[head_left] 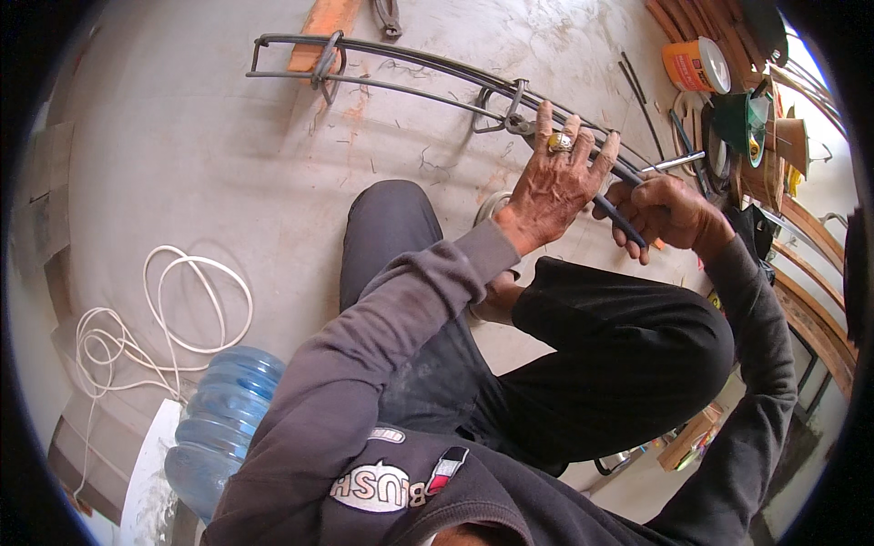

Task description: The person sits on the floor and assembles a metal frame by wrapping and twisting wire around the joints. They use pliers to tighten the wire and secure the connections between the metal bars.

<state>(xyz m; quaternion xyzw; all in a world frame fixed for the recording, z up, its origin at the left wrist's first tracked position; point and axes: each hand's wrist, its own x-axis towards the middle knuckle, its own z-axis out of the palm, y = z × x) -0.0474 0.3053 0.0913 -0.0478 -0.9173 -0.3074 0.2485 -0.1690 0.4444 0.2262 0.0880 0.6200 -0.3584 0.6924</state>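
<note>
A long, narrow frame of dark steel rods (410,84) with square wire stirrups around it runs from the upper left toward my hands. My left hand (551,182), with a ring on one finger, lies palm down over the rods, its fingers stretched and apart; the thumb is hidden. Pincers (621,221) with dark handles have their jaws at a stirrup (516,105), just beyond my left fingertips. Around the handles, my right hand (669,211) is closed, fingers curled below. Part of the jaws is covered by my left hand.
An orange-stained board (326,32) lies under the frame's far end, beside another hand tool (389,18). Wire scraps litter the floor. At right stand an orange-and-white bucket (696,65), a green container (739,123) and timber. A blue water bottle (223,423) and white cable (205,264) lie left.
</note>
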